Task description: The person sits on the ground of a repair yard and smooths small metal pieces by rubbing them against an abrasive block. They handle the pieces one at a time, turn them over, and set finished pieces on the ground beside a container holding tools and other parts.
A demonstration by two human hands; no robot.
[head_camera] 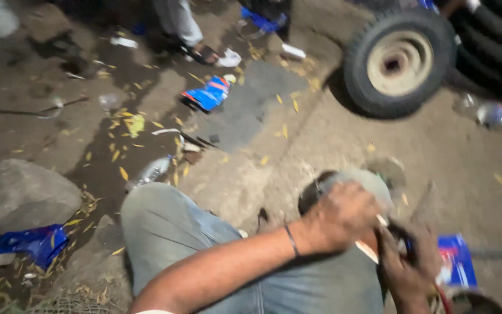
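Landmark: knee in grey trousers.

- Stone left of knee; blue wrapper beside it.
- Left hand right of knee, forearm crossing thigh, fingers curled on grey rounded object; motion blur.
- Right hand further right, closed on small dark item; identity unclear.
- Work appears mid-way, judged from both hands engaged.
- Wheel far upper right, on ground.

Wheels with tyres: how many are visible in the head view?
1. The wheel stands at the upper right, on the ground. Dark tyres are stacked behind it; more wheels may be hidden there.
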